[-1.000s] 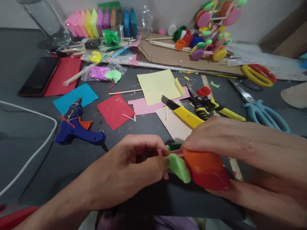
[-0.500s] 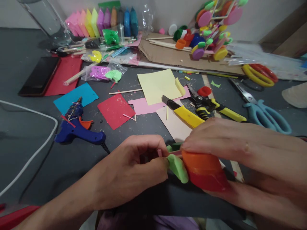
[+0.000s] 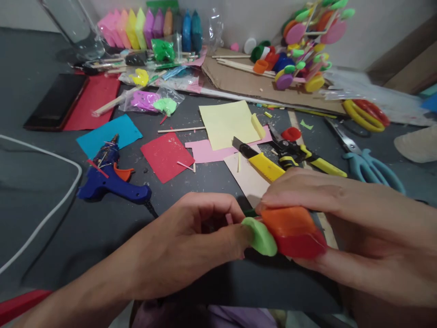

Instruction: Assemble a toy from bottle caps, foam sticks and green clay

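My left hand (image 3: 201, 237) is closed, its thumb and fingers pinching a light green disc (image 3: 262, 238) that looks like soft clay. Close beside the disc, my right hand (image 3: 355, 223) grips an orange and red bottle-cap piece (image 3: 293, 232) between the thumb below and the fingers above. A thin pinkish strip shows between the two hands, and something dark green peeks out behind the disc. How these parts join is mostly hidden by my fingers. Just beyond my right hand lies a yellow utility knife (image 3: 266, 165), blade out.
A blue glue gun (image 3: 114, 187) lies left with its cord. Coloured paper (image 3: 228, 123) is spread mid-table. Pliers (image 3: 324, 164) and blue-handled scissors (image 3: 370, 171) lie right. Behind are clay packets (image 3: 150, 29), caps, sticks, and a colourful wheeled model (image 3: 295, 34).
The green disc has turned to show more of its flat face and shifted slightly right. The orange and red piece has tilted and risen slightly. Both hands keep their grip.
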{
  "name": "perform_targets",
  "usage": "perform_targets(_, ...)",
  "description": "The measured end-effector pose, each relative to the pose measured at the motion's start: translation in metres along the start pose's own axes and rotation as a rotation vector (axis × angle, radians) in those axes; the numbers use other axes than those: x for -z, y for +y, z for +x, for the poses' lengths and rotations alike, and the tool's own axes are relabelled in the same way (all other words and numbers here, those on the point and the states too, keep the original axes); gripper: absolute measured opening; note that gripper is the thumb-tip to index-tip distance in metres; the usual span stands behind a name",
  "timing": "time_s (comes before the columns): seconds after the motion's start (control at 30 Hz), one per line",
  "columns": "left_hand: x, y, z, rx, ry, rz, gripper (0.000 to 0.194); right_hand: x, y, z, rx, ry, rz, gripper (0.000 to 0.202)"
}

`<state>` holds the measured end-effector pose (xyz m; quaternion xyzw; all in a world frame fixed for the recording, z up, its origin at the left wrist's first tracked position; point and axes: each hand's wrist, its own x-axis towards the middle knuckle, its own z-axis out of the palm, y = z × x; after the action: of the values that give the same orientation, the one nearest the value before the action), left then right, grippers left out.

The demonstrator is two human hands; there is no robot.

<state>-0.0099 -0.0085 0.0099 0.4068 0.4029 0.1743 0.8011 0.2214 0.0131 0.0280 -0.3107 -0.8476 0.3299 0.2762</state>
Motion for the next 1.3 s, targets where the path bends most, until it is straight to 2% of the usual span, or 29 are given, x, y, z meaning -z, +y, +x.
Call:
perform_targets(0.2, -0.003, 0.000, -0.002, -0.074, 0.032, -0.113, 0.016, -0.005, 0.004, -0.005, -0.079, 0.090, 0.052, 0.031)
perform_targets(0.27, -0.005, -0.002, -0.002, -0.135, 0.085, -0.077, 0.026, -0.007, 0.006, -0.007, -0.108, 0.117, 0.084, 0.030)
perform_targets(0.4, -0.007, -0.007, -0.001, -0.383, 0.299, 0.324, 0.043, -0.013, 0.009, -0.010, -0.201, 0.174, 0.099, 0.028)
perform_targets(0.5, -0.007, -0.011, 0.000, -0.551, 0.488, 0.552, 0.042, -0.023, 0.010, -0.007, -0.263, 0.250, 0.233, 0.028)
perform_targets(0.6, -0.006, -0.013, 0.001, -0.610, 0.598, 0.621, 0.033, -0.034, 0.012, -0.002, -0.296, 0.280, 0.485, 0.026)
perform_targets(0.7, -0.003, -0.013, 0.002, -0.625, 0.594, 0.613, 0.021, -0.041, 0.015, 0.002, -0.311, 0.230, 0.627, 0.025)
perform_targets(0.8, -0.002, -0.012, 0.004, -0.579, 0.572, 0.555, 0.018, -0.042, 0.017, 0.002, -0.309, 0.208, 0.600, 0.024)
perform_targets(1.03, -0.005, -0.012, 0.006, -0.462, 0.571, 0.529, 0.016, -0.031, 0.022, -0.002, -0.246, 0.174, 0.248, 0.029)
perform_targets(1.17, -0.006, -0.012, 0.008, -0.472, 0.559, 0.536, 0.014, -0.025, 0.021, -0.003, -0.170, 0.160, 0.052, 0.035)
perform_targets(1.3, -0.010, -0.013, 0.011, -0.512, 0.525, 0.556, 0.014, -0.022, 0.017, -0.004, -0.092, 0.150, -0.028, 0.030)
